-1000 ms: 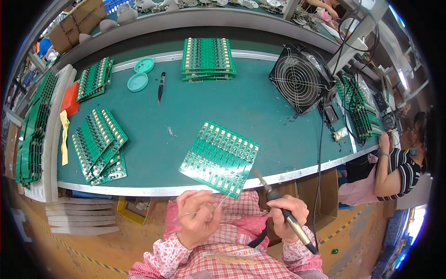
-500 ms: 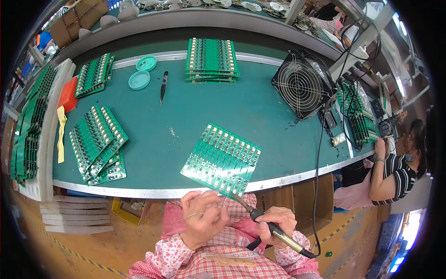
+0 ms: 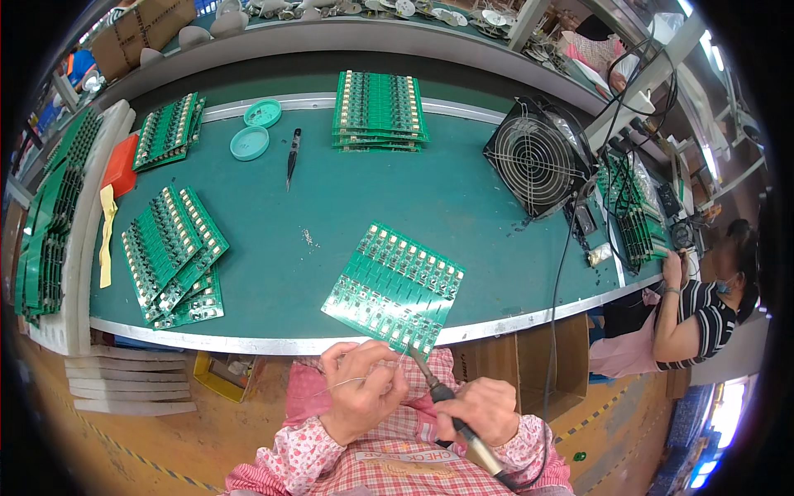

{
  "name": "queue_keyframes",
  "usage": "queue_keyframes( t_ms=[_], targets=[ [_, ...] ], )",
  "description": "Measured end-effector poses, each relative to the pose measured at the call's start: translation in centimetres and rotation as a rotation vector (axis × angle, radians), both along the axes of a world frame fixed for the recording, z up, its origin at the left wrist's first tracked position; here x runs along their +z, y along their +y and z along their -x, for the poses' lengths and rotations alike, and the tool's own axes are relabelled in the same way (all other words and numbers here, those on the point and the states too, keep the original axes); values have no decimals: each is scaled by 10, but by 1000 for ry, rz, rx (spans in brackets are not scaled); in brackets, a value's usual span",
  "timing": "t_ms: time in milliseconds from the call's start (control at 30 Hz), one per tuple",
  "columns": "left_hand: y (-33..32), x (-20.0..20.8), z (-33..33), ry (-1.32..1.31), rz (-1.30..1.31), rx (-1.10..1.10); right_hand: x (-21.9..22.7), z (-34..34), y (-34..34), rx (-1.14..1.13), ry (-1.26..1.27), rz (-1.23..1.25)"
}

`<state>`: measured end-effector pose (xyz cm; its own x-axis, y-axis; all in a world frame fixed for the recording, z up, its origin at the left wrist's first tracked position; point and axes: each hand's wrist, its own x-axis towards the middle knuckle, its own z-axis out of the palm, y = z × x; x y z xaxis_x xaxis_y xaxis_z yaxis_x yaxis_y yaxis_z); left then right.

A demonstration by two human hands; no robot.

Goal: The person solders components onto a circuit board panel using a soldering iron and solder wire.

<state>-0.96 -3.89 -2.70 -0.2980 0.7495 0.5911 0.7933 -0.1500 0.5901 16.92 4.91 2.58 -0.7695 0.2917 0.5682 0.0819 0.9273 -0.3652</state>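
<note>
A green circuit board panel [image 3: 395, 285] lies at the table's front edge, its near corner jutting over the metal trim. My right hand [image 3: 482, 411] is wrapped round the dark grip of a soldering iron [image 3: 442, 393], whose tip is at the board's near edge. Just left of the tip, my left hand [image 3: 364, 387] pinches a thin solder wire [image 3: 337, 383]. One end of the wire rises toward the same edge of the board; the rest trails off to the left. Whether tip and wire touch is too small to tell.
Stacks of green circuit boards stand at the back [image 3: 379, 112] and on the left [image 3: 172, 252]. Tweezers [image 3: 293, 157] lie near two turquoise dishes [image 3: 250, 143]. A black fan [image 3: 533, 157] stands at the right, with the iron's cable hanging nearby. Beyond it sits a co-worker [image 3: 691, 318].
My right hand has shifted slightly left and down, and the soldering iron now points more steeply, its tip a little left. My left hand has hardly moved.
</note>
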Motion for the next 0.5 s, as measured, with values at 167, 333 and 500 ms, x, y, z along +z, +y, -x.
queue_keyframes(
  t_ms=[167,333,500],
  targets=[
    [-1,-2,1,2,-12,-7,-6,-3,-7,23,-37,-167],
    [0,-1,2,5,-22,2,-8,-5,-8,4,-57,-97],
    [-1,-2,3,-2,-22,-24,-2,-3,-5,-21,-12,68]
  ],
)
